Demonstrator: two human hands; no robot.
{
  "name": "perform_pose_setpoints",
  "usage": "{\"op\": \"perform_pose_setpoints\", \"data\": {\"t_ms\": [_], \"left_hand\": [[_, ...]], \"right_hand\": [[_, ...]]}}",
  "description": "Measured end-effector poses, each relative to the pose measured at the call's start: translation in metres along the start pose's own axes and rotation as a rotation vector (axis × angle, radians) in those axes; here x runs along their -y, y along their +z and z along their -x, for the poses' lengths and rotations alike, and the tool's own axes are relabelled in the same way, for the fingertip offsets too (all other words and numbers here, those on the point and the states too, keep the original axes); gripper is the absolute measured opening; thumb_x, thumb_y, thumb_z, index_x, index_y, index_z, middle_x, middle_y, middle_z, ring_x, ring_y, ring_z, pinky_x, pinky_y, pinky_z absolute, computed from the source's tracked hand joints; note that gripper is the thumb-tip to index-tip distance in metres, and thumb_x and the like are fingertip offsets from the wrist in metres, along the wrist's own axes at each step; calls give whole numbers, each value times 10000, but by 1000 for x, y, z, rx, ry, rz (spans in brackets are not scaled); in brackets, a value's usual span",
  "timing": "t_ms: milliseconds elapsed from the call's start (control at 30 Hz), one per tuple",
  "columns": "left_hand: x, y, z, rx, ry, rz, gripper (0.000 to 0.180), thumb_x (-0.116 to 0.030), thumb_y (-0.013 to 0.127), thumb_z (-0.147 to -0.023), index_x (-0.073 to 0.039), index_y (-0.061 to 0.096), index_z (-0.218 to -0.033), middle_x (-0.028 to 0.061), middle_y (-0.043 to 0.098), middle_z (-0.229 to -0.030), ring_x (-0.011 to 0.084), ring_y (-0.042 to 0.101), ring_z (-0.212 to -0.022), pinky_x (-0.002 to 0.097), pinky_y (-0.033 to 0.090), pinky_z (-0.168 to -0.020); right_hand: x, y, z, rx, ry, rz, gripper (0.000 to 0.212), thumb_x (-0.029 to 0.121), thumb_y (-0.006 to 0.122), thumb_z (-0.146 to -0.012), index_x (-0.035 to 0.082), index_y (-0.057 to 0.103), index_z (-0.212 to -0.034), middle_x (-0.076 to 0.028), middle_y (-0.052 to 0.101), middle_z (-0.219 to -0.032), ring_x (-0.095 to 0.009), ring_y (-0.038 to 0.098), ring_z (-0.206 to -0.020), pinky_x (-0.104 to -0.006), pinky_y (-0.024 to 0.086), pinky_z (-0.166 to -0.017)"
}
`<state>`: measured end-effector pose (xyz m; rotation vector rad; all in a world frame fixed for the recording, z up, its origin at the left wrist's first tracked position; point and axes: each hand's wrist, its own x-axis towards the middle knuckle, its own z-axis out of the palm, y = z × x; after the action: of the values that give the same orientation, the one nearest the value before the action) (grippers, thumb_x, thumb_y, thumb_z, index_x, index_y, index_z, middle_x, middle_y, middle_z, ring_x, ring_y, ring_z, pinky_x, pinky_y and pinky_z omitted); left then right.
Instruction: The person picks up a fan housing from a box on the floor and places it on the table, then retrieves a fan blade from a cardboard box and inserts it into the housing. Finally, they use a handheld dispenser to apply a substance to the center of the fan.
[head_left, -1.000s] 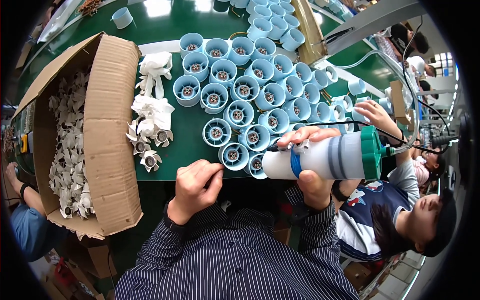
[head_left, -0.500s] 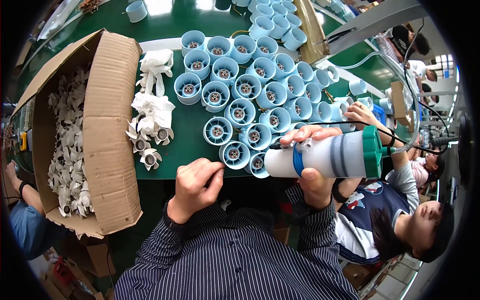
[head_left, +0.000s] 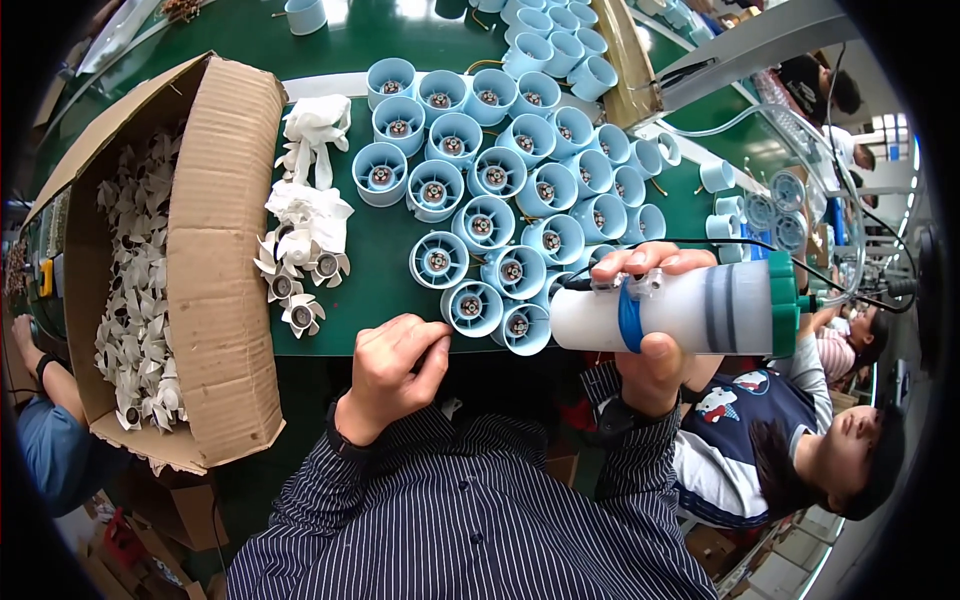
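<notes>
right hand is wrapped tight round a fat white dispenser tool, held sideways just over the near edge of the worktop. it's got a blue band near the nozzle end, a grey stripe further back and a green cap at the far right. thumb underneath, fingers curled over the top, so fully closed on it. the nozzle end points left and sits right by the nearest light blue fan housing, can't tell if it's actually touching tbh. a thin black cable loops over from behind the tool.

left hand is at the near edge too, fingers curled in, loose fist w/ fingertips resting on the worktop edge, nothing in it afaict. it's just beside another fan housing.

the rest of the blue housings are packed in rows running diagonally toward the far right corner, each w/ a small motor hub in the middle. left of them there's a little pile of white impellers, some lying loose near the near edge. big cardboard box on the left side, open, full of more white impellers. another person in a cap is down at the right.
</notes>
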<state>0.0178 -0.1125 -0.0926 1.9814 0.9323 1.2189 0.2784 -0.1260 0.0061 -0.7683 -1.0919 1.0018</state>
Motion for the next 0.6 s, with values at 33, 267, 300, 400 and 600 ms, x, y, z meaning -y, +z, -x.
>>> {"op": "perform_pose_setpoints", "data": {"t_ms": [33, 267, 300, 400, 600], "left_hand": [[0, 0, 0, 2, -2, -2, 148, 70, 740, -810, 2, 718, -939, 80, 616, -665, 216, 606, -538, 334, 462, -509], [0, -2, 2, 10, -2, -5, 159, 53, 746, -811, -1, 717, -957, 86, 628, -685, 237, 624, -561, 349, 487, -527], [0, -4, 2, 28, -7, -15, 167, 40, 750, -812, -3, 713, -969, 91, 638, -699, 253, 640, -578, 361, 507, -539], [1, -5, 2, 44, -11, -21, 177, 25, 754, -814, -8, 709, -981, 95, 648, -713, 269, 654, -592, 372, 526, -550], [2, -5, 3, 43, -6, -18, 172, 14, 757, -815, -18, 707, -977, 87, 645, -709, 264, 647, -582, 370, 524, -545]], "right_hand": [[3, 1, -3, -9, -13, -7, 653, 261, 932, -859, 71, 498, -1308, -161, 628, -1244, -343, 688, -1156, -535, 575, -1027], [-7, 9, -24, 1, -28, 87, 640, 324, 889, -883, 82, 500, -1331, -142, 604, -1265, -342, 658, -1188, -517, 530, -1053], [-11, 10, -26, 10, -22, 125, 642, 359, 873, -888, 87, 503, -1337, -131, 596, -1269, -341, 646, -1197, -509, 511, -1064], [-22, 11, -30, 10, -14, 154, 631, 355, 867, -895, 84, 504, -1334, -132, 600, -1267, -338, 646, -1202, -512, 506, -1074], [-29, 8, -30, -3, 3, 178, 619, 353, 859, -902, 82, 504, -1331, -134, 606, -1262, -339, 647, -1207, -517, 503, -1088]]}}
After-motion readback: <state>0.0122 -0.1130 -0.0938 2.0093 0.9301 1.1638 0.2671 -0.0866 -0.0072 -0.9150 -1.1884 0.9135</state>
